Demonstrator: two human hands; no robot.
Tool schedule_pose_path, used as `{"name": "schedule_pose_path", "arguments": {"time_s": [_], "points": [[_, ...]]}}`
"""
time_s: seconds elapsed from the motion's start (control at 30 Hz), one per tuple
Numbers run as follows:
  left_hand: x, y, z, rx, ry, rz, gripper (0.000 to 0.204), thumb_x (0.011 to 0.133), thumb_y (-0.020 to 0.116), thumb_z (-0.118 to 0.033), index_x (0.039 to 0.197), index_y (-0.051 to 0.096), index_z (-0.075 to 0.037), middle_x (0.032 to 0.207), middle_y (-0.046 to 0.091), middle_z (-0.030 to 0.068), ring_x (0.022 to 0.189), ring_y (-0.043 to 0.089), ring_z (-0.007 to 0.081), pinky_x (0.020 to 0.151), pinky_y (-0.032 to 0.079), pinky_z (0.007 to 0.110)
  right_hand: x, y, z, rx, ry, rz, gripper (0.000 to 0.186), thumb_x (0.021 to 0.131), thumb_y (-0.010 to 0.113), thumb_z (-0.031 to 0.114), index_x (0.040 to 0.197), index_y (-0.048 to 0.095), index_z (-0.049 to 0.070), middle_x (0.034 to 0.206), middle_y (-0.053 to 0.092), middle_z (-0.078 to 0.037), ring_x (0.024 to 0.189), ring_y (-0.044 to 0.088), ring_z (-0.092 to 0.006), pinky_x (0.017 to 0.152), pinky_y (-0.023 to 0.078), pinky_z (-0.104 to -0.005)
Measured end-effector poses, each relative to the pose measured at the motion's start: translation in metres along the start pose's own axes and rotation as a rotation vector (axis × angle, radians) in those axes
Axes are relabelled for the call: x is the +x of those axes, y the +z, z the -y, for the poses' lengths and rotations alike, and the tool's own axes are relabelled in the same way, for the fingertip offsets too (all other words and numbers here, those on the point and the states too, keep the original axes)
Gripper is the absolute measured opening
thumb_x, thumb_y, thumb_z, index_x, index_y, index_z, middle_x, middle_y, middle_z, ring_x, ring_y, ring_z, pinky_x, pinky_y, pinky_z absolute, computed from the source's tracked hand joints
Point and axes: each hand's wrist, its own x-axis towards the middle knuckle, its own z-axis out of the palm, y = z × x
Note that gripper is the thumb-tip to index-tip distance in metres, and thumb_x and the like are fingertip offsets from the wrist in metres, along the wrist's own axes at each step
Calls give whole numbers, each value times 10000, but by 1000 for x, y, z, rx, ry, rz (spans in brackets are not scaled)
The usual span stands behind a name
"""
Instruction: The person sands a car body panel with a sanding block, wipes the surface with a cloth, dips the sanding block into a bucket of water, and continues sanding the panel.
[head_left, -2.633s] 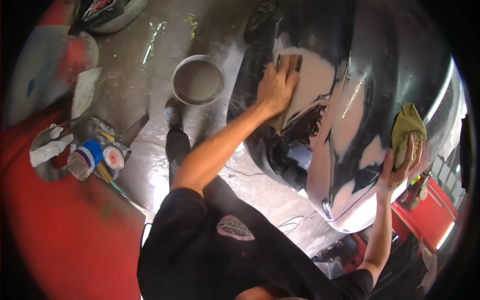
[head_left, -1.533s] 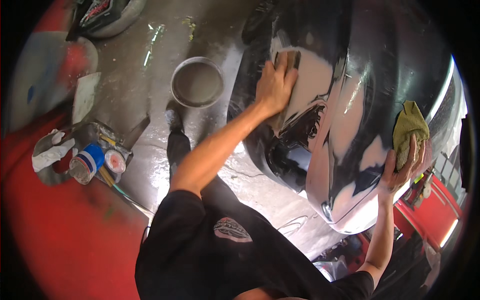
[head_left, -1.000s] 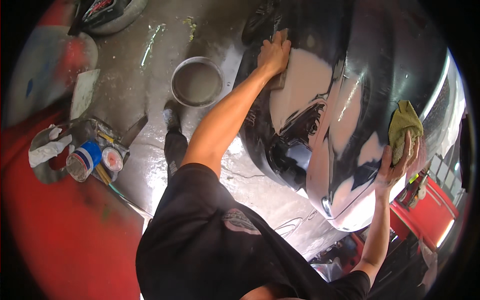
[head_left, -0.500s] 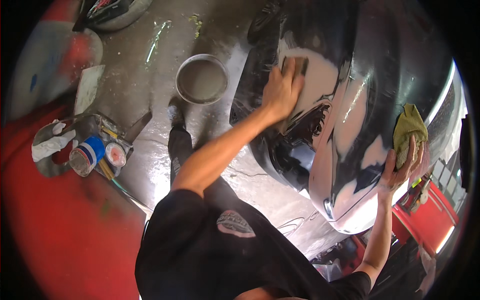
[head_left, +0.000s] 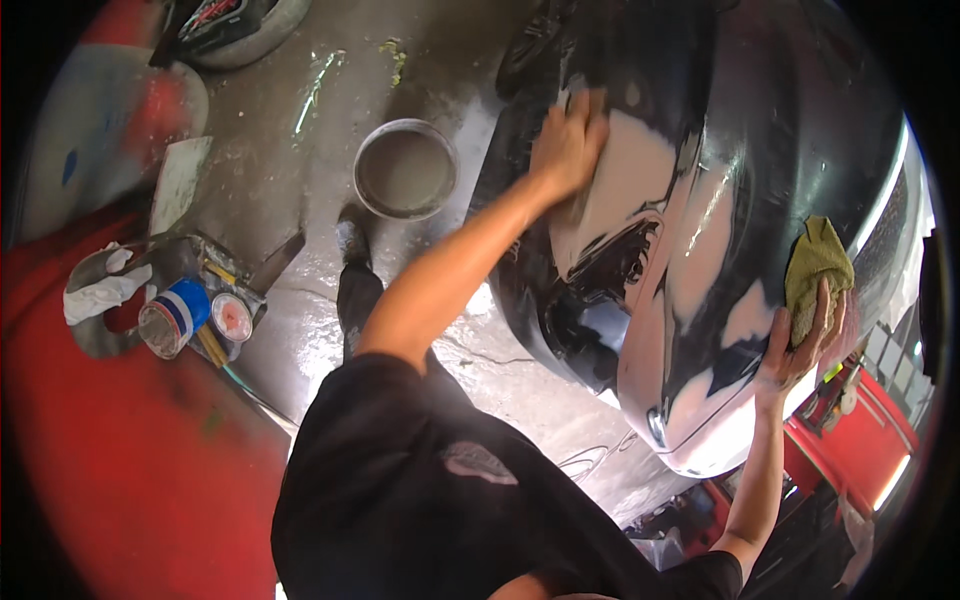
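Observation:
A black car panel (head_left: 775,150) with smooth beige patches (head_left: 640,165) curves away at the right. My left hand (head_left: 570,145) is pressed down along the far edge of the largest patch, fingers closed. The sanding block it grips is almost wholly hidden beneath it and blurred; the earlier frame shows it as a flat brownish block. Lower right on the panel, my right hand (head_left: 800,345) rests with its fingers over a crumpled olive-green cloth (head_left: 818,265), holding it against the surface. Between the two hands lies a dark opening (head_left: 600,300) in the bodywork.
A round bucket (head_left: 360,165) of murky grey liquid stands on the wet concrete floor (head_left: 290,130) to the left. Nearer are a blue can (head_left: 183,308), a white rag (head_left: 105,288) and a red panel (head_left: 150,460). A red tool cabinet (head_left: 850,430) is at the right.
My left hand has slid a little away from me and to the left across the beige patch with the sanding block. My right hand and the cloth have hardly moved.

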Motion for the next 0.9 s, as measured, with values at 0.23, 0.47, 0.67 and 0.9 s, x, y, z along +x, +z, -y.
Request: {"name": "schedule_pose_path", "arguments": {"time_s": [0.23, 0.47, 0.67, 0.9], "points": [[-62, 14, -23, 14, -25, 5, 644, 1086, 452, -453, 1547, 383, -9, 1344, 513, 432, 1229, 557, 594, 1034, 492, 607, -6, -2, -6, -5, 32, 15, 608, 971, 701, 166, 1552, 547, 75, 1605, 398, -270, 1524, 363, -438, 1231, 330, -544], [46, -1, 67, 146, -71, 41, 658, 1093, 441, -446, 1591, 381, -20, 1397, 486, 429, 1278, 528, 598, 1058, 476, 606, 11, 14, 10, 52, -28, -4, 592, 981, 698, 173, 1548, 553, 85, 1606, 391, -267, 1527, 363, -435, 1233, 328, -548], [-86, 9, -28, -80, -17, -26, 614, 1092, 442, -438, 1579, 450, -63, 1314, 515, 440, 1183, 579, 564, 1034, 472, 602, -4, -4, -7, -8, 10, 1, 607, 967, 719, 170, 1543, 555, 69, 1608, 369, -276, 1524, 357, -450, 1232, 328, -554], [-17, 22, 43, 89, -22, -53, 402, 1055, 488, -246, 1415, 548, -79, 1533, 425, 391, 1093, 582, 594, 987, 506, 592, 1, 8, 0, 27, -18, 24, 610, 958, 714, 147, 1541, 556, 66, 1600, 394, -277, 1530, 338, -444, 1261, 263, -549]]}}
